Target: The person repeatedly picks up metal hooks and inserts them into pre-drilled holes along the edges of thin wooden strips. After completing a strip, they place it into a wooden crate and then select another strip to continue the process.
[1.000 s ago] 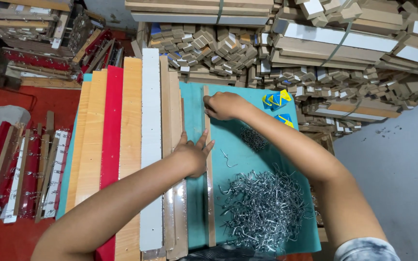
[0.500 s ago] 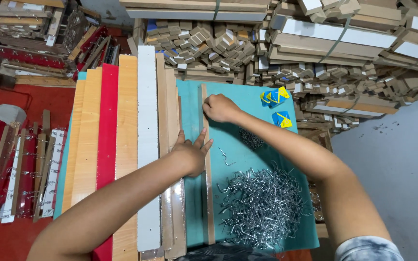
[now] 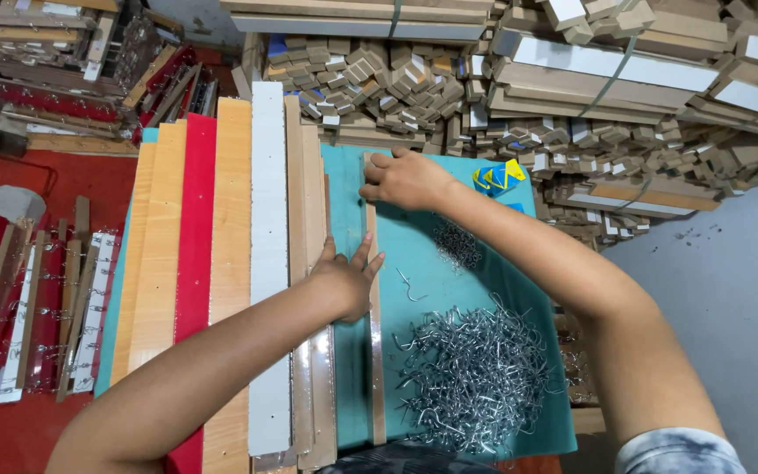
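My left hand (image 3: 346,283) lies spread on the wooden strip (image 3: 372,333), my right hand (image 3: 405,180) pinches its far end; loose pressure could let it slide toward the hooks (image 3: 475,377).

Bare forearms; right arm wears a short grey-white mottled sleeve (image 3: 682,452).

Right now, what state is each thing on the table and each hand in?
Narrow wooden strip: flat on the teal mat.
Left hand: pressed flat on the strip.
Right hand: gripping the strip's far end.
Metal hooks: loose pile.
Single hook: lying apart.
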